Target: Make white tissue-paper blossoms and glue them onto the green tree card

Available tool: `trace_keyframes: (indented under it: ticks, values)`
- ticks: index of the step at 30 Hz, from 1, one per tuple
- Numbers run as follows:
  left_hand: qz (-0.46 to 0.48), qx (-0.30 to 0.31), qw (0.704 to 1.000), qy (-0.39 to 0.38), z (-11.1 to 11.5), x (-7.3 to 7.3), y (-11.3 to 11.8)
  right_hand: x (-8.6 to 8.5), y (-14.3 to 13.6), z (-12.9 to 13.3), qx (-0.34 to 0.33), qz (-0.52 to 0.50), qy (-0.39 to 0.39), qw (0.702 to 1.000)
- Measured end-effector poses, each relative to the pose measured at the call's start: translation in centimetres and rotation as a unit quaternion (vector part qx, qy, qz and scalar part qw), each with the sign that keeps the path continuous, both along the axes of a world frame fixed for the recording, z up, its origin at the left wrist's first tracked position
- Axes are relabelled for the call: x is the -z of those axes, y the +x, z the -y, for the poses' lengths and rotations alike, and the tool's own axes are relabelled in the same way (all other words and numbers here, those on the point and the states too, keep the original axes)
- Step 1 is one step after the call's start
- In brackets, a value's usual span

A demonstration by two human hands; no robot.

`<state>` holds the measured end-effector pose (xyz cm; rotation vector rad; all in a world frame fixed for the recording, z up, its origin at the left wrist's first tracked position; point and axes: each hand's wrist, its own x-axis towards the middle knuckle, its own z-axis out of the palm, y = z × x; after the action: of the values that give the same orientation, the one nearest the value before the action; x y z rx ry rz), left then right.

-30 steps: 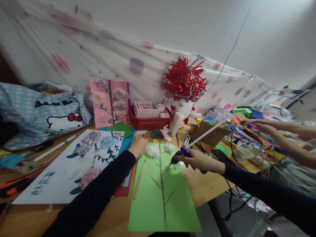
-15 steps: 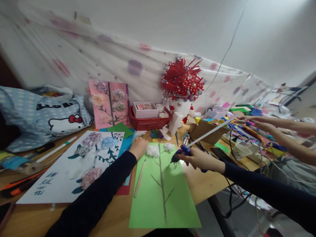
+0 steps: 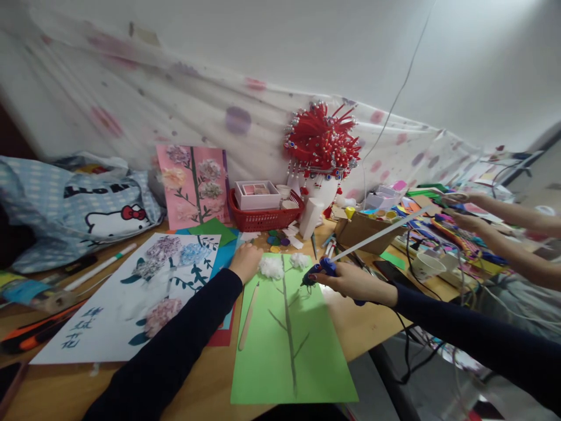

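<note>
Head view: right hand grips the glue gun, nozzle at the green sheet on the worktop. Left hand, loosely closed, pins the sheet's far-left corner. Two white tufts are on; lower twigs look bare.

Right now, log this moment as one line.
left hand: pressing corner of green sheet | right hand: gripping blue glue gun, nozzle over sheet by white tuft | wooden stick: lying beside sheet

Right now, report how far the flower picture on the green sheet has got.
Done: painted stem and two white tufts on the green sheet. In hand: right hand aims the glue gun at the stem; left hand steadies the sheet's corner. Left: lower branches bare.
</note>
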<state>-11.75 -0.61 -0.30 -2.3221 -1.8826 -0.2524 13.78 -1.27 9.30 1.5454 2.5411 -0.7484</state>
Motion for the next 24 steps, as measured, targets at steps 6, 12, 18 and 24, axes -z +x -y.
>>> trace_keyframes:
  ticks: [6,12,18,24]
  values:
    - [0.009,-0.006,1.000,-0.001,-0.11,0.19,-0.16,0.18,0.40,-0.17,-0.030,-0.013,-0.008,0.999]
    - [0.008,-0.008,1.000,0.002,-0.15,0.26,-0.09,0.22,0.55,-0.12,-0.009,0.022,0.021,0.999]
    - [0.006,-0.011,1.000,0.003,-0.20,0.27,-0.15,0.01,0.64,0.04,-0.013,-0.005,0.003,1.000]
    - [0.011,-0.008,1.000,0.003,-0.07,0.06,0.00,0.02,0.59,0.13,-0.008,0.013,0.013,1.000]
